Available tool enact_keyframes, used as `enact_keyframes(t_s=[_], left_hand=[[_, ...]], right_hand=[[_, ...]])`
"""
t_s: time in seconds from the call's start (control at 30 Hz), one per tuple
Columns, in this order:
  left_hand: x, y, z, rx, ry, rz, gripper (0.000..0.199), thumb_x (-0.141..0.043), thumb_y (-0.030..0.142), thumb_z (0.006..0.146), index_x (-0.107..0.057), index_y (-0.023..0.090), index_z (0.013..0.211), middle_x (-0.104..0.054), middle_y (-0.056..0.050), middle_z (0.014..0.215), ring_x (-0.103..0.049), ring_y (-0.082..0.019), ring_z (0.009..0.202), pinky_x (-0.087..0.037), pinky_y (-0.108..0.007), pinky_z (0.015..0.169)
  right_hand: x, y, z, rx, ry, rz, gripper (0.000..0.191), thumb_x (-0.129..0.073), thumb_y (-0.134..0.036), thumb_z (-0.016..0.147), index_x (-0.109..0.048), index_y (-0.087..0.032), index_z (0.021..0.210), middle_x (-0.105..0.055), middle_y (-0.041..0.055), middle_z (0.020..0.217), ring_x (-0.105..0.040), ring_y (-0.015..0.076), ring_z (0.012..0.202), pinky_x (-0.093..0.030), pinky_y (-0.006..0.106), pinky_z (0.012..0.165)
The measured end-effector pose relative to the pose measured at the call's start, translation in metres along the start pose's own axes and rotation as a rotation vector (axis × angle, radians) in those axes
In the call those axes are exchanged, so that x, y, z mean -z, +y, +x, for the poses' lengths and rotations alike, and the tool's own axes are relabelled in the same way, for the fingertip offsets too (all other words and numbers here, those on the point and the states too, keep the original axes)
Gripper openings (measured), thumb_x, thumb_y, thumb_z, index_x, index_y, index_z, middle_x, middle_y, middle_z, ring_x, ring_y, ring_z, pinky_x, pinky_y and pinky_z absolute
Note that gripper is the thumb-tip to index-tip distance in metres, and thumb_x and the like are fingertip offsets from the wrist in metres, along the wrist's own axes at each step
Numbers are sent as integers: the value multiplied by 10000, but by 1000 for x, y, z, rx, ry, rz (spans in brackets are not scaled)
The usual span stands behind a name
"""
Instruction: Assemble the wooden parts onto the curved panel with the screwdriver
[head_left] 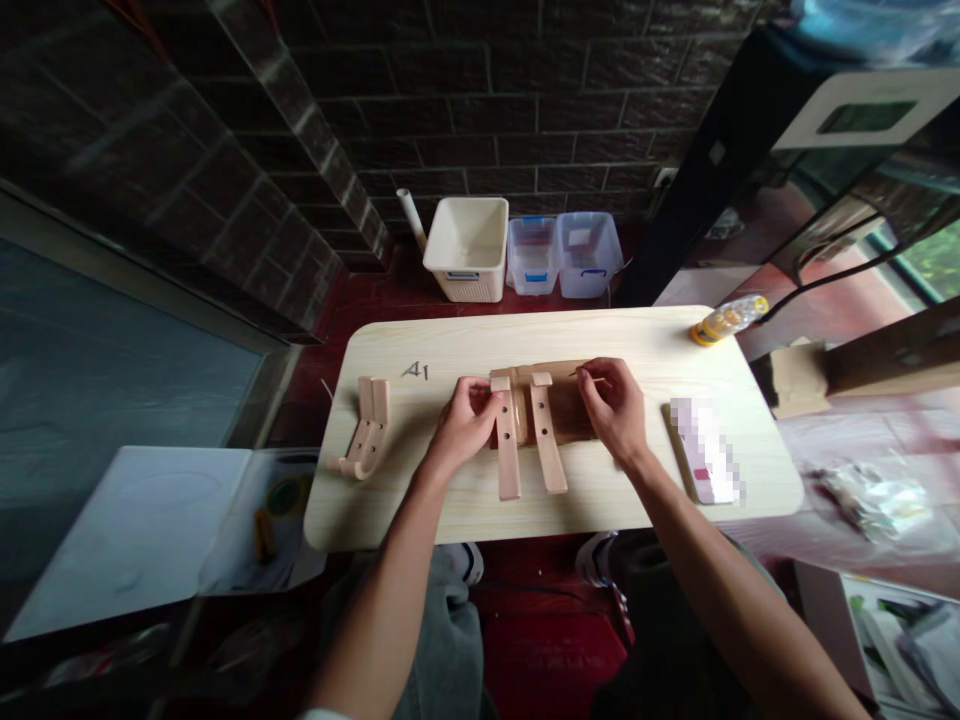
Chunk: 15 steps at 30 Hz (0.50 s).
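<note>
Two curved wooden pieces with screw holes lie side by side, the left wooden piece (508, 455) and the right wooden piece (550, 455). Their upper parts rest on a brown cardboard box (570, 415) with clear tape. My left hand (466, 420) is closed at the upper end of the left piece, thumb against its edge. Over the box's right end, my right hand (616, 402) pinches something small and thin, too small to name. Further left stands a joined pair of similar wooden pieces (367, 430), beside several small dark screw-like bits (415, 371).
On the pale table (450, 520), a phone-like slab (701, 450) lies right of my right hand. A clear bottle with yellow ends (727, 320) lies at the back right corner. Beyond the table stand a cream bin (466, 240) and two clear plastic boxes (589, 255).
</note>
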<state>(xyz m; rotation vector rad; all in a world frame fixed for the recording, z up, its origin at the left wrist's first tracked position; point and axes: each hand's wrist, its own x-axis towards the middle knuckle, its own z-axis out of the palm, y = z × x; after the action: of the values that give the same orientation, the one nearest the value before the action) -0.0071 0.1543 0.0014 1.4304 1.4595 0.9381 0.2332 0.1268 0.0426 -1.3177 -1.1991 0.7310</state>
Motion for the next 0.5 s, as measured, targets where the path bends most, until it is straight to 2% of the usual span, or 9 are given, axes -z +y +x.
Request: enact_keyframes(t_s=[0.2,0.33,0.5], left_hand=[[13,14,7,-108,-111,59,269,-698,429,881,-661,235,1063,-709,-45,1047,-693,-204,939,-577,-334,879],[24,16,9,-243,-106,152,241,-683,418,899,-725,220,1031,-683,-74,1164,-679,-224,1071,-580,-337,943],[29,16,8,-376,-91,290,218,-629,367,954,-746,235,1082,-675,-71,1242,-643,-227,1190,-510,-372,1095]], right_hand=[[5,5,6,-36,63,104,217,-735,-419,890,-650,-240,976,-701,36,932,-662,188,815,-564,345,745],[7,9,12,-56,128,188,234,-759,-418,867,-635,-240,955,-682,8,876,-647,163,759,-542,309,687],[10,19,31,-155,244,394,259,-781,-414,825,-608,-247,922,-655,-23,877,-629,129,750,-515,267,665]])
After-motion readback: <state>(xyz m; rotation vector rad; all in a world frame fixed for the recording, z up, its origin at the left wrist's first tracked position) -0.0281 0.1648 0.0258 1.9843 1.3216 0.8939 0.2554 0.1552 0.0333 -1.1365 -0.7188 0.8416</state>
